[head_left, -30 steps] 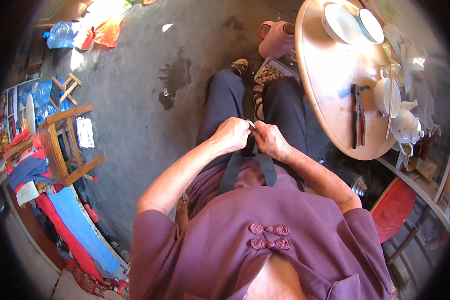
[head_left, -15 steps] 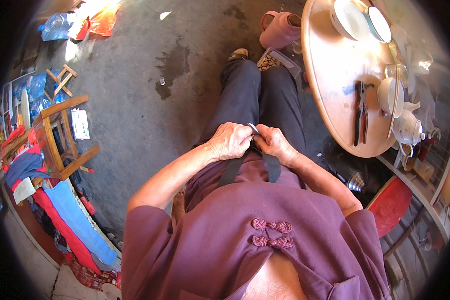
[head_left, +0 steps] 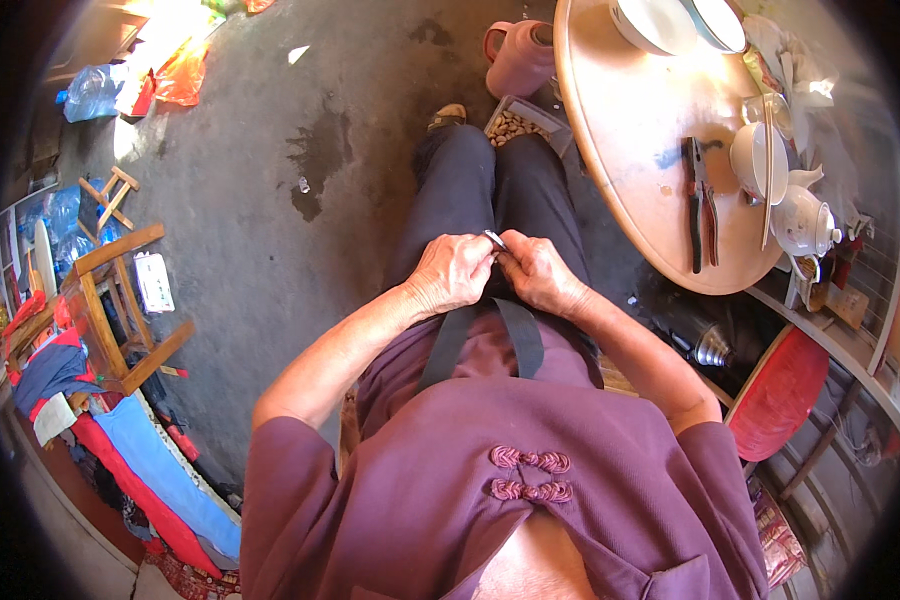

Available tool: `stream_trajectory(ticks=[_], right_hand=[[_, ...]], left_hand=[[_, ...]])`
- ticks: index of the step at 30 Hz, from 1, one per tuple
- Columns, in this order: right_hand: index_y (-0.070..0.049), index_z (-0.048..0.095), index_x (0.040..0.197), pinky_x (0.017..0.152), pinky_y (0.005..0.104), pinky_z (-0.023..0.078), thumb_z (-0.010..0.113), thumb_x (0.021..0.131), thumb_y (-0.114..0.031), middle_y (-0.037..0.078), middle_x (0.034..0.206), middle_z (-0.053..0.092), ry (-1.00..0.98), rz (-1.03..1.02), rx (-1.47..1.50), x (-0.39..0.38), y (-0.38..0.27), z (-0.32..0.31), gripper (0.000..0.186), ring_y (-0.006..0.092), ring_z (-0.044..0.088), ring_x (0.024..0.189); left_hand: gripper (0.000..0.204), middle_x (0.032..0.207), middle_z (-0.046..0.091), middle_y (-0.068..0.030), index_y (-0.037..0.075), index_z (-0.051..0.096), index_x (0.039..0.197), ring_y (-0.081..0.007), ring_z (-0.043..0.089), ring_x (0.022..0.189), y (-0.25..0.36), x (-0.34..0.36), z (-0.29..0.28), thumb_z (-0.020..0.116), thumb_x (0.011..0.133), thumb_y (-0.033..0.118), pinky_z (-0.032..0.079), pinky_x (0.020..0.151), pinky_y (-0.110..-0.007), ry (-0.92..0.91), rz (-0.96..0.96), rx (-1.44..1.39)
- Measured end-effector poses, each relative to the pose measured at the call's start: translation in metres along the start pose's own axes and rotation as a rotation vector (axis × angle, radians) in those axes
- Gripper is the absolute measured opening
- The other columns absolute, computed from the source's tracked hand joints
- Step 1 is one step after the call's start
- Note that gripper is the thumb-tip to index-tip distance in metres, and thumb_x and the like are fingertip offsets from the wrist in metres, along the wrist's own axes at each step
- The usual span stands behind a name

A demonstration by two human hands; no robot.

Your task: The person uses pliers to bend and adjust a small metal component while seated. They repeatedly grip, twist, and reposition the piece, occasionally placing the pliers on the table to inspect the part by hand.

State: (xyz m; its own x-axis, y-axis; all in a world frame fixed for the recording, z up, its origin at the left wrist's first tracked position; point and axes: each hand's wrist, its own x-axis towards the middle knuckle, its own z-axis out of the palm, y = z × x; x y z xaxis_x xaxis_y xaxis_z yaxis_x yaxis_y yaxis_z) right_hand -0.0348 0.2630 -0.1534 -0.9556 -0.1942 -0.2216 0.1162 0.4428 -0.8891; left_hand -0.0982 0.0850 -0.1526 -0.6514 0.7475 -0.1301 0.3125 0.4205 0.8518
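Note:
My left hand (head_left: 452,270) and my right hand (head_left: 540,272) meet above my lap, with their fingers pinched closed side by side. Between the fingertips shows a small silvery metal piece (head_left: 494,241), perhaps a buckle; the fingers cover most of it. A flat black strap (head_left: 523,340) runs in two lengths from under the hands back toward my purple shirt (head_left: 400,470). Both hands grip the strap near the metal piece. Where its two ends lie is hidden by the fingers and the shirt.
On the right, a round wooden table (head_left: 620,150) holds pliers (head_left: 698,200), bowls, chopsticks and a white teapot (head_left: 802,222). A pink jug (head_left: 520,58) and a box of nuts (head_left: 515,125) stand beyond my knees. A wooden chair (head_left: 100,305) is at left.
The view has shifted slightly, so the table and floor things sit a little further left. Both hands stay together on the strap; the metal piece shows at a slightly different angle.

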Motion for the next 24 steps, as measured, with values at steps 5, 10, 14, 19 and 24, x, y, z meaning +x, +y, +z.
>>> stream_trajectory(ticks=[5,10,14,19,24], right_hand=[[0.004,0.052,0.084,0.065,0.047,0.047,0.054,0.088,-0.007,0.03,0.077,0.058,-0.17,0.267,0.13,0.001,-0.014,-0.011,0.012,0.0481,0.059,0.079],[0.005,0.054,0.082,0.067,0.0488,0.046,0.053,0.087,-0.009,0.031,0.08,0.059,-0.173,0.317,0.081,-0.003,-0.01,-0.013,0.015,0.0493,0.058,0.083],[0.005,0.053,0.083,0.067,0.0493,0.046,0.052,0.087,-0.008,0.031,0.079,0.059,-0.115,0.273,0.095,-0.005,-0.007,-0.008,0.014,0.0502,0.057,0.083],[0.005,0.051,0.084,0.066,0.0486,0.046,0.052,0.088,-0.008,0.03,0.079,0.058,-0.051,0.269,0.135,-0.011,-0.012,-0.004,0.013,0.05,0.057,0.081],[0.004,0.05,0.086,0.064,0.0457,0.046,0.052,0.089,-0.008,0.028,0.075,0.057,0.001,0.243,0.176,-0.019,-0.014,0.0,0.012,0.0461,0.058,0.074]], left_hand=[[0.017,0.077,0.063,-0.0219,0.001,0.063,0.091,-0.0407,0.062,0.078,0.0,0.002,0.002,0.054,0.083,0.013,0.049,0.068,-0.047,-0.177,-0.108,-0.025],[0.017,0.076,0.064,-0.0218,0.0,0.063,0.085,-0.0399,0.063,0.075,0.003,0.003,0.011,0.055,0.081,0.015,0.049,0.067,-0.047,-0.156,-0.083,-0.022],[0.013,0.075,0.062,-0.0207,0.0,0.061,0.082,-0.0398,0.062,0.074,0.002,0.001,0.01,0.055,0.081,0.012,0.048,0.065,-0.046,-0.145,-0.059,0.021],[0.009,0.071,0.06,-0.0198,0.0,0.057,0.079,-0.0395,0.061,0.07,0.006,-0.002,0.01,0.057,0.08,0.009,0.047,0.061,-0.045,-0.05,-0.008,-0.031],[0.01,0.071,0.059,-0.019,-0.001,0.056,0.081,-0.0379,0.061,0.069,0.012,-0.009,0.007,0.058,0.082,0.009,0.047,0.061,-0.043,-0.015,-0.026,-0.089]])
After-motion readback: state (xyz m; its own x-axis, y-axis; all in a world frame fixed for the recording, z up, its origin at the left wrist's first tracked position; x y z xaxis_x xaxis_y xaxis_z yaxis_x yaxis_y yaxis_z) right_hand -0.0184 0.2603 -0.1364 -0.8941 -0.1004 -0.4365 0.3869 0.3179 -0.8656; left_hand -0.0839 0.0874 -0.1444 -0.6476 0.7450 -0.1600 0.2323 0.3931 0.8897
